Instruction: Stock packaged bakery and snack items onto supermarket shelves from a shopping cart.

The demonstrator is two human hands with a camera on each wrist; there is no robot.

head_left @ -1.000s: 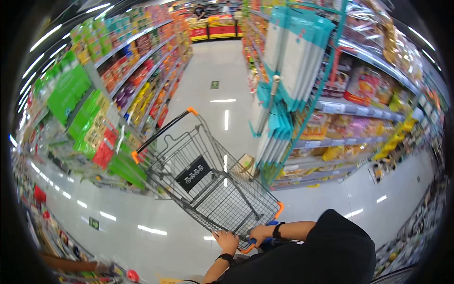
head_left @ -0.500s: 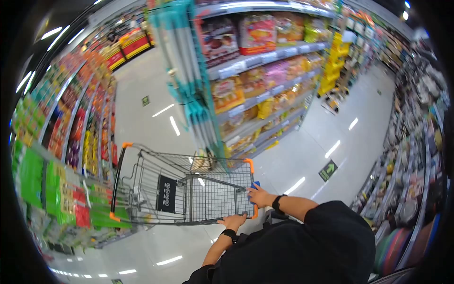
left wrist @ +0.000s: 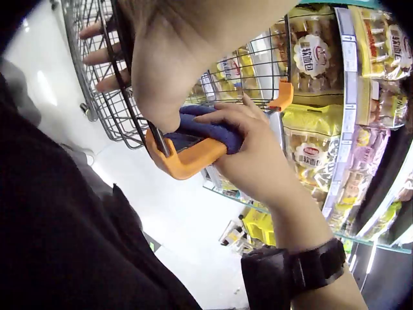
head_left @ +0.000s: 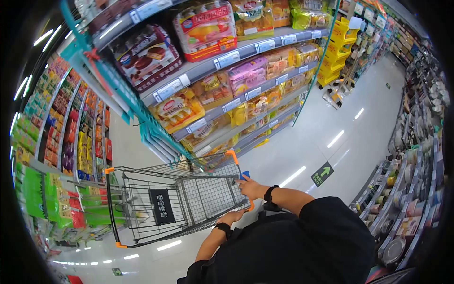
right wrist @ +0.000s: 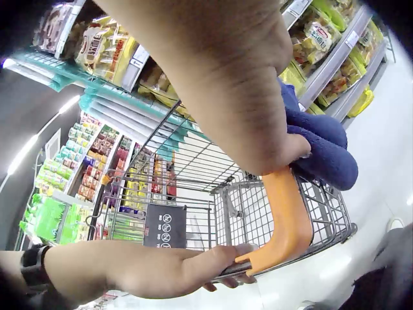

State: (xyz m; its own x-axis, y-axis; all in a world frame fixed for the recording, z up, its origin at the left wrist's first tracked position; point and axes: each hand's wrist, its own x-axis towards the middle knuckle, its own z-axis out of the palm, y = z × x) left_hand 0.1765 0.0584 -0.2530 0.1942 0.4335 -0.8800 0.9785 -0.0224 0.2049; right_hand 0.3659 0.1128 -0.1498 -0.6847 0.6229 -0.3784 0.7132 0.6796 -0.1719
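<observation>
A wire shopping cart (head_left: 208,194) with orange corner pieces and a black sign panel stands in front of me. My left hand (head_left: 231,217) grips the side rim near an orange corner (right wrist: 284,219), thumb on top and fingers below among the wires. At the near end, my right hand (head_left: 251,188) is curled over the handle, which has a fuzzy dark-blue cloth (right wrist: 322,142) on it. The two hands are close together, either side of that corner. Part of the right hand's grip is hidden behind its own wrist in the right wrist view.
A shelf of packaged bread and cakes (head_left: 246,75) rises close beyond the cart. Teal-edged white bags (head_left: 163,142) hang at its end. Yellow stacked crates (head_left: 336,57) stand farther right. Shelves of household goods (head_left: 402,208) line the right side; a green exit sign (head_left: 322,174) marks the floor.
The head view has swung right, and the bread shelf now looms larger and nearer. The cart's far end points left instead of up-left. Both hands stay on the cart.
</observation>
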